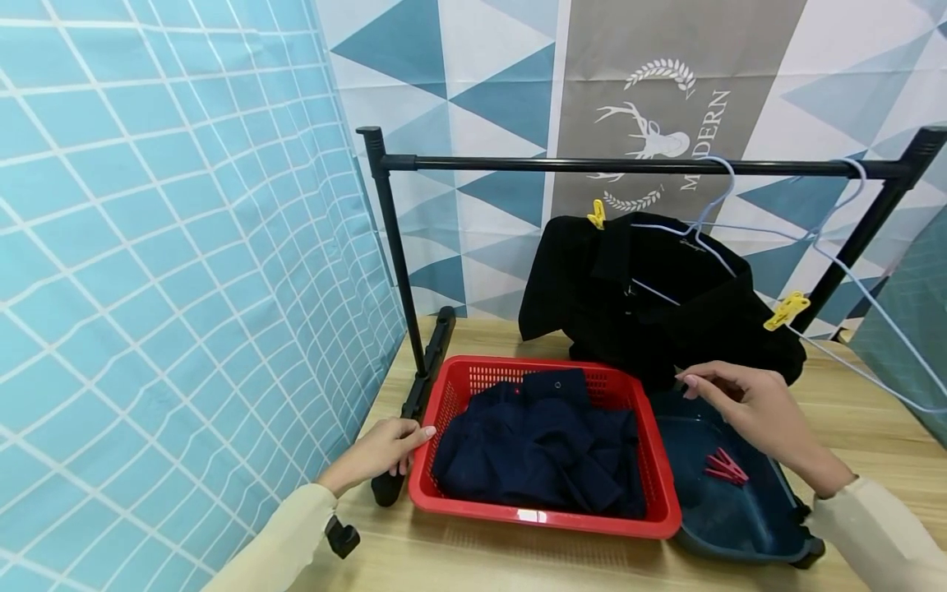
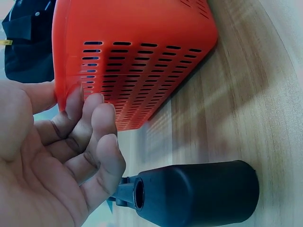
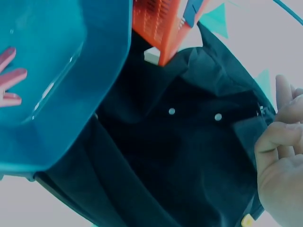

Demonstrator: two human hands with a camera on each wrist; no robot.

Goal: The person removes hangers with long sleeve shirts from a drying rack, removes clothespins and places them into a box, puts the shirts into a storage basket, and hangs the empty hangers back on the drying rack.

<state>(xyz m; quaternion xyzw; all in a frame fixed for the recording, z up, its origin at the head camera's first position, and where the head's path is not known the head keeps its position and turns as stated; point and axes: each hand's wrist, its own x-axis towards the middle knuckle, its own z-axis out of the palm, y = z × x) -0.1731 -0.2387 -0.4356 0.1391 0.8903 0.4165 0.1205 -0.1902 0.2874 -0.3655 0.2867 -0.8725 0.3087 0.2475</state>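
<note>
My left hand (image 1: 392, 448) pinches the left rim of a red plastic basket (image 1: 543, 527), thumb over the edge and fingers curled outside; the left wrist view shows the same grip. Inside the basket lies a bunched dark navy garment (image 1: 533, 444) with a snap button. A black collared shirt (image 1: 666, 304) hangs from a light blue hanger (image 1: 716, 197). Close to its lower front, my right hand (image 1: 747, 403) has thumb and forefinger together, seemingly pinching the shirt's edge. In the right wrist view, the curled right hand (image 3: 281, 151) meets the edge of the shirt (image 3: 184, 142).
A black clothes rack (image 1: 518, 164) spans the table. A second blue hanger (image 1: 851, 271) hangs at right. Yellow clips (image 1: 787, 311) sit on the shirt's shoulders. A dark blue tub (image 1: 740, 522) with pink clothespins (image 1: 727, 466) stands right of the basket. Patterned curtains form the background.
</note>
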